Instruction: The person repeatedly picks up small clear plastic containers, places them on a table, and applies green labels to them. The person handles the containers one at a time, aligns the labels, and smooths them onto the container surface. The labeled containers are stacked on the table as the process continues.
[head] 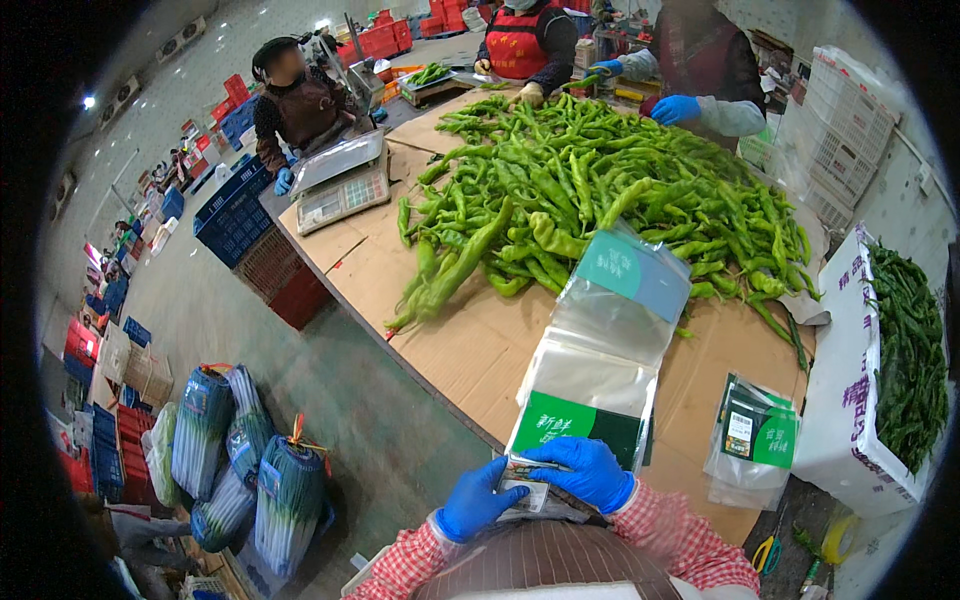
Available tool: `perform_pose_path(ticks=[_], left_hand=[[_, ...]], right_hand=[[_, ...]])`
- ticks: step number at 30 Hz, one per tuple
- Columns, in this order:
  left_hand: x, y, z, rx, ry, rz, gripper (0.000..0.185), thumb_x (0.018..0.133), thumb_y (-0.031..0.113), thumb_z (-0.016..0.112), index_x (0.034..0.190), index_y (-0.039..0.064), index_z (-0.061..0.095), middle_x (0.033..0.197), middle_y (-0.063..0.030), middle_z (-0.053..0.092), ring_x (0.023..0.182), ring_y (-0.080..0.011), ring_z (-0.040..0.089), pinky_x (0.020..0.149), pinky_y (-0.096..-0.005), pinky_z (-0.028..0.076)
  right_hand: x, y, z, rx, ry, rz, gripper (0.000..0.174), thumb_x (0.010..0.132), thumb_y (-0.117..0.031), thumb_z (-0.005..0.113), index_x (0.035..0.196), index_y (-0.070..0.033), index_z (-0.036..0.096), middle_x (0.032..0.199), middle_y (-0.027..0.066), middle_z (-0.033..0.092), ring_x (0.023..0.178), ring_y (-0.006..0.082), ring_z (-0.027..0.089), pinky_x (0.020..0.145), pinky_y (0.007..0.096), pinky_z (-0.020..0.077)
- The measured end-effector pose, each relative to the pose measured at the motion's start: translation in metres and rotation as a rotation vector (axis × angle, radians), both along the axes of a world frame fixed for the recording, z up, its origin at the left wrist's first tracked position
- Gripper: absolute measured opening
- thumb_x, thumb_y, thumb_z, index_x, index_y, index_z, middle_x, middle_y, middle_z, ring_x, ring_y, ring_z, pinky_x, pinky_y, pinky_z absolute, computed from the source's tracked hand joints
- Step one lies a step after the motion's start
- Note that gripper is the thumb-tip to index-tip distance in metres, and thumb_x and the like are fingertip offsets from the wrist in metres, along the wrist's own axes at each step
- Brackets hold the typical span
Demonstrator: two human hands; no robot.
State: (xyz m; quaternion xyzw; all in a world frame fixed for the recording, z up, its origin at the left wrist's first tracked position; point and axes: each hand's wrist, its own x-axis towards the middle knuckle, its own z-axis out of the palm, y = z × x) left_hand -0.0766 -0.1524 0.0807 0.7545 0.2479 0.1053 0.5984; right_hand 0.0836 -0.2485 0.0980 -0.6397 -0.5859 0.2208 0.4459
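Note:
My left hand (475,502), in a blue glove, pinches a small printed label (531,495) at the table's near edge. My right hand (585,472), gloved the same way, has its fingers on the upper part of that label. Under my fingers lies a stack of clear plastic bags (589,367) with green printed ends. Another printed clear bag (643,271) extends beyond it and rests against the pile of long green peppers (555,187). Exactly how my right fingertips grip is partly hidden.
More labelled bags (752,442) lie to the right, beside a white foam box (844,382) of dark green peppers (907,352). A digital scale (345,196) stands on the cardboard-covered table (480,360). Scissors (766,555) lie lower right; bundled scallions (289,502) lie left. Several people work opposite.

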Motion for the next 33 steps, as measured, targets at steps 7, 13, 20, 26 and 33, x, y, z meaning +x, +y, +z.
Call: perform_pose_path(ticks=[7, 13, 20, 26, 33], left_hand=[[-0.008, 0.002, 0.013, 0.049, 0.079, -0.119, 0.043, 0.071, 0.016, 0.062, 0.109, 0.003, 0.047, 0.086, -0.0168, 0.059, 0.074, -0.0182, 0.058, 0.065, -0.0301, 0.045], [-0.008, -0.001, 0.012, -0.061, 0.162, 0.004, 0.035, 0.071, 0.003, 0.062, 0.105, 0.000, 0.051, 0.094, -0.0059, 0.058, 0.084, -0.0094, 0.051, 0.074, -0.0243, 0.043], [-0.021, 0.013, 0.013, 0.101, 0.091, -0.196, 0.026, 0.072, 0.012, 0.062, 0.094, 0.001, 0.056, 0.077, -0.0159, 0.059, 0.065, -0.0177, 0.057, 0.060, -0.0277, 0.044], [-0.078, 0.040, -0.003, -0.186, 0.278, 0.053, 0.019, 0.072, 0.006, 0.060, 0.090, 0.000, 0.058, 0.076, -0.0061, 0.060, 0.066, -0.0099, 0.053, 0.063, -0.0237, 0.044], [-0.116, 0.077, 0.037, 0.990, 0.385, 0.698, 0.029, 0.067, -0.007, 0.051, 0.093, 0.004, 0.058, 0.090, -0.0108, 0.059, 0.079, -0.0207, 0.057, 0.068, -0.0266, 0.044]], right_hand=[[0.006, -0.003, -0.008, 0.023, 0.289, 0.034, 0.020, 0.075, -0.022, 0.057, 0.089, -0.009, 0.061, 0.081, 0.0093, 0.059, 0.070, 0.0227, 0.058, 0.061, 0.0279, 0.0458], [-0.002, -0.001, -0.004, 0.006, 0.096, 0.082, 0.019, 0.076, -0.019, 0.056, 0.091, -0.008, 0.061, 0.083, 0.0090, 0.060, 0.072, 0.0200, 0.058, 0.064, 0.0260, 0.0453], [-0.001, -0.005, -0.020, -0.082, 0.422, 0.209, 0.016, 0.077, -0.013, 0.054, 0.089, -0.005, 0.062, 0.083, 0.0088, 0.060, 0.074, 0.0156, 0.058, 0.067, 0.0254, 0.0446], [0.020, -0.005, -0.043, -0.124, 0.878, -0.360, 0.017, 0.077, -0.014, 0.057, 0.088, -0.001, 0.061, 0.077, 0.0056, 0.060, 0.070, 0.0126, 0.055, 0.064, 0.0231, 0.0432], [0.053, -0.027, -0.013, -0.098, 0.920, -0.693, 0.027, 0.078, -0.019, 0.056, 0.097, -0.001, 0.057, 0.067, 0.0027, 0.056, 0.050, 0.0064, 0.047, 0.044, 0.0176, 0.0347]])
